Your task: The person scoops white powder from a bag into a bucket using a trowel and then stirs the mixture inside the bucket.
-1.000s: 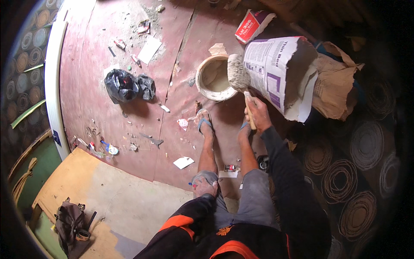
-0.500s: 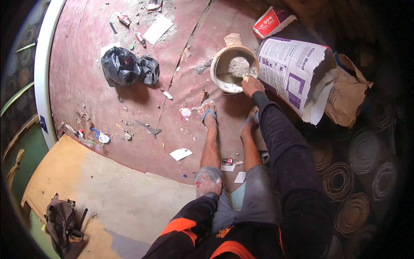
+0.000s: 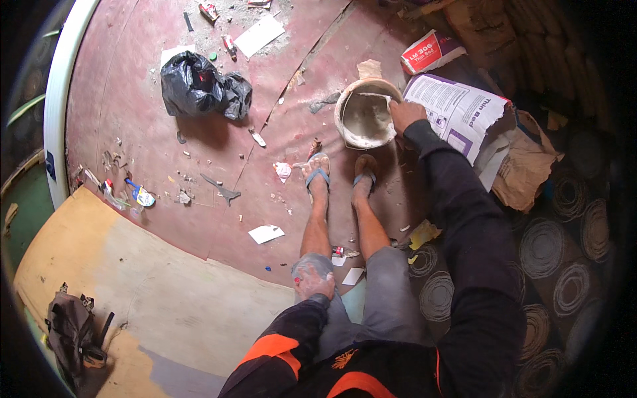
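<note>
A round bucket (image 3: 340, 118) with a mortar-smeared rim stands on the floor ahead of my feet. Wet grey mortar (image 3: 363, 121) coats its inside. My right hand (image 3: 407, 116) is closed at the bucket's right rim, on a mortar-covered hand tool whose head reaches inside; the handle is mostly hidden by my fingers, and the tool's exact kind does not show. My left hand (image 3: 314, 282) lies on my left knee, holding nothing, its fingers spread over the grey shorts.
A torn white and purple paper sack (image 3: 454, 109) lies right of the bucket, with a brown paper bag (image 3: 527, 169) and a red torn piece (image 3: 424, 53). A black plastic bag (image 3: 192, 86) sits left. Paper scraps litter the floor; a dark backpack (image 3: 70, 335) rests lower left.
My right hand has moved right, to the bucket's rim, and the tool's mortar-loaded head has sunk or tilted lower inside. My right foot has shifted left. My left hand stays on the knee.
</note>
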`<state>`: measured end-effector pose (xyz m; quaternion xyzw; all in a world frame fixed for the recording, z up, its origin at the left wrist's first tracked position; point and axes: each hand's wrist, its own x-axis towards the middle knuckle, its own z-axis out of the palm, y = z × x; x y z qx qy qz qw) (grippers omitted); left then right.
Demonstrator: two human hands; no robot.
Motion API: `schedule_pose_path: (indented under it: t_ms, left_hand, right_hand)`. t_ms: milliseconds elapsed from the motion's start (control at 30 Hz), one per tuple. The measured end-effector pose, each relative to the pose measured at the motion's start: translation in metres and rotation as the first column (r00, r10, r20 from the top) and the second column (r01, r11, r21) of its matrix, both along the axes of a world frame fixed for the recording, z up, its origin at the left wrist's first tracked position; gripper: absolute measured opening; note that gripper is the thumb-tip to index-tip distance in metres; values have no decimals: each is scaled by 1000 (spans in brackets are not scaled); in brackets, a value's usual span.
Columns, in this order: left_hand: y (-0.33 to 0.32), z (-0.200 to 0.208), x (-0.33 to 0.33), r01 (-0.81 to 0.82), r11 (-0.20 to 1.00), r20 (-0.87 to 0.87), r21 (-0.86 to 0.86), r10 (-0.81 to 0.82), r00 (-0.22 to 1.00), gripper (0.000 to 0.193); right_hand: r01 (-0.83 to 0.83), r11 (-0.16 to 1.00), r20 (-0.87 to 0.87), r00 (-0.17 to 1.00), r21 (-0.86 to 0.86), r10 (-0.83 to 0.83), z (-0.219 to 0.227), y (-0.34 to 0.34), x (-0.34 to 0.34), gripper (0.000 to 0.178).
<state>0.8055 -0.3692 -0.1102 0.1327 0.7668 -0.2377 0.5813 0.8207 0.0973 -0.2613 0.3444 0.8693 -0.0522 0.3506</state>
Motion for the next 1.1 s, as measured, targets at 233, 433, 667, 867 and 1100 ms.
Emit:
schedule_pose_path:
  t_ms: [233,433,667,867,1100]
  left_hand:
    - [-8,-3,31,-37,999,-18,4,37,999,83]
    - [-19,-8,56,-33,999,-74,27,35,997,85]
    - [-14,-9,59,-75,996,-58,-50,72,996,83]
    - [-15,-8,58,-84,996,-84,-26,82,993,81]
    - [-22,-13,61,-73,997,-89,-16,72,993,80]
  right_hand:
    - [-147,984,25,988,-98,150,-23,8,-28,29]
    - [-38,983,53,997,-178,48,-62,-23,-13,31]
    - [24,974,-25,999,-226,-31,-97,-62,34,26]
    - [-47,988,-55,998,-148,39,-57,-51,38,25]
    - [-178,984,-185,966,23,179,23,-12,17,21]
